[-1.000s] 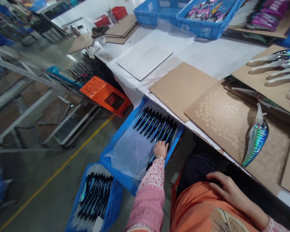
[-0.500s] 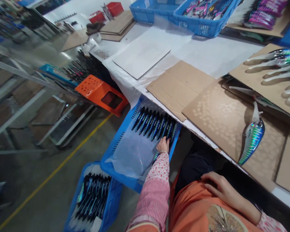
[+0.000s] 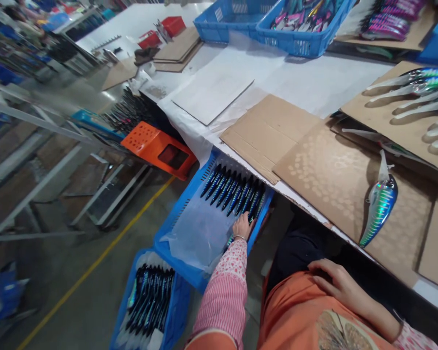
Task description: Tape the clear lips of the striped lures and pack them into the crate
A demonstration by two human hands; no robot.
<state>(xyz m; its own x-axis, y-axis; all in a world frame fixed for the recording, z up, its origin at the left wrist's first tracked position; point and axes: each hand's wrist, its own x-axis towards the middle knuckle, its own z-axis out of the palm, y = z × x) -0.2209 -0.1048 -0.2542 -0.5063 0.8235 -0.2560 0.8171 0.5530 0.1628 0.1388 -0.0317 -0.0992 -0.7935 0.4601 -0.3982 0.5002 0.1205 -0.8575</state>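
My left hand (image 3: 243, 226) reaches down into a blue crate (image 3: 182, 211) beside the table, its fingers curled around a fishing lure at the right end of a row. The fingertips are partly hidden. The other dark blue striped fishing lures (image 3: 228, 192) lie side by side on clear plastic sheeting (image 3: 200, 233). Part of a greenish lure shows beside my left wrist. My right hand (image 3: 337, 282) rests on my orange apron (image 3: 292, 301), fingers loosely stretched and holding nothing. A single blue-green lure (image 3: 381, 206) lies on cardboard on the table, to the right.
Another blue crate (image 3: 180, 304) with dark lures stands lower, on the left. An orange plastic stool (image 3: 155, 146) is beyond the table corner. Cardboard sheets (image 3: 270, 131) cover the table edge. More lures (image 3: 419, 92) lie at the right, with blue baskets (image 3: 226, 29) behind.
My left hand has drawn slightly back from the row, a little toward me and to the left. My right hand stays on the apron. The camera view has shifted slightly.
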